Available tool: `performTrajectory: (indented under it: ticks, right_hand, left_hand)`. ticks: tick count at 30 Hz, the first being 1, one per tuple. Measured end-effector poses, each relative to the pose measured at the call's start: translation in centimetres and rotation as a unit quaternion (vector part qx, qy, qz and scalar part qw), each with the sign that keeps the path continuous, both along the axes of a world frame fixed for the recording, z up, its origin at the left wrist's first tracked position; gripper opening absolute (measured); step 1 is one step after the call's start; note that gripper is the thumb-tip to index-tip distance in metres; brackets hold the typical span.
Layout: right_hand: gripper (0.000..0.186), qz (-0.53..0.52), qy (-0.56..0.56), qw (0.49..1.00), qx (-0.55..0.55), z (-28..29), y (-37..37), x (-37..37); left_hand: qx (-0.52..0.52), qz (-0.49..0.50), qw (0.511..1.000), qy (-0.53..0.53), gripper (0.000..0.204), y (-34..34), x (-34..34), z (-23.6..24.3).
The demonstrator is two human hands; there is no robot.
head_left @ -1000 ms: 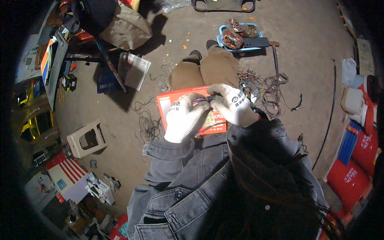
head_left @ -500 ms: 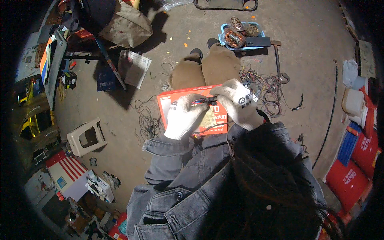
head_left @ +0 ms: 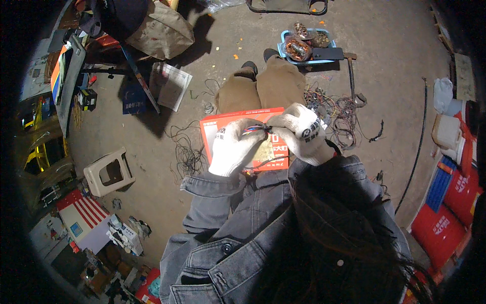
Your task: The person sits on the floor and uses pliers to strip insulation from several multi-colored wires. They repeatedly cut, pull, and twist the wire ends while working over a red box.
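Both gloved hands are working close together over the far half of a red box (head_left: 207, 134), which is lying across the lap. Left hand (head_left: 232, 144) is pinching a bundle of coloured wires (head_left: 251, 130); right hand (head_left: 301, 133) is gripping its dark end (head_left: 268, 128) with the fingertips. Fine contact is partly hidden by the gloves. A dark cable (head_left: 267, 163) is running along the box's near edge. On the floor, a wire tangle (head_left: 335, 115) is lying off the box's far right corner, a dark wire coil (head_left: 188, 155) beside its left edge. Farther off, a blue tray (head_left: 302, 63) is holding filled bags (head_left: 297, 48).
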State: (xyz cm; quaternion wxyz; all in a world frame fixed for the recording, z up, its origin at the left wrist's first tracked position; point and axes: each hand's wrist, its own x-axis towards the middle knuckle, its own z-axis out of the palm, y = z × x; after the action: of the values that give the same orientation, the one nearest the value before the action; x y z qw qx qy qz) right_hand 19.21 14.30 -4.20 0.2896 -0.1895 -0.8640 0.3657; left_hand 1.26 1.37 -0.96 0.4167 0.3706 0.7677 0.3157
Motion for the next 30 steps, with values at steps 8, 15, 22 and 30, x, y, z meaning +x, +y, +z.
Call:
performTrajectory:
  ticks: [8,15,22,30]
  right_hand:
    - [0.021,0.005,-0.002,1.0,-0.001,0.7,0.1,-0.2]
    - [0.021,0.023,-0.014,1.0,-0.002,1.2,0.6,-0.2]
    - [0.026,0.032,-0.014,0.999,0.024,0.9,0.8,-0.4]
    - [0.025,0.08,-0.095,0.992,0.036,0.9,1.9,0.8]
  left_hand:
    - [-0.011,0.007,1.0,-0.003,0.031,0.2,0.1,0.4]
    - [-0.011,-0.006,1.0,0.022,0.032,0.2,0.2,0.9]
    - [-0.013,0.002,1.0,-0.002,0.031,0.1,0.0,0.0]
    - [-0.038,0.019,0.999,-0.016,0.032,0.1,0.3,0.0]
